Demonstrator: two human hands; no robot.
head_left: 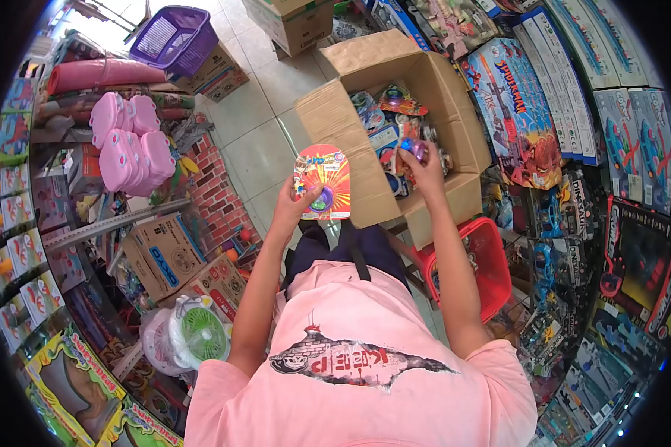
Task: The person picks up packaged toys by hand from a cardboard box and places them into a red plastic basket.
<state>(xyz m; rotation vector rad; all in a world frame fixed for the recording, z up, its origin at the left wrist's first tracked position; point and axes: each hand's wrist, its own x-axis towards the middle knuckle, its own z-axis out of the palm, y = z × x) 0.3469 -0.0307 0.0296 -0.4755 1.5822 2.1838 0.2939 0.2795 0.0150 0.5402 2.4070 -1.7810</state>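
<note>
My left hand [291, 205] grips the lower left edge of a red and yellow card with a purple-green yo-yo [326, 179] on it, thumb on the front. The card is upright, left of an open cardboard box [324, 123]. My right hand [427, 170] reaches into the box with its fingers closed around a small round blue-purple toy [417, 151]; its exact kind is hard to make out. Beneath that hand lie several carded toys [401, 100] in bright packaging, partly hidden by the hand and the box walls.
A red plastic basket [492, 272] stands below my right forearm. Boxed toys, including a Spider-Man set [514, 112], line the right side. On the left are pink cases [134, 145], a purple basket [173, 41], a carton [164, 257] and a green-white fan [200, 331].
</note>
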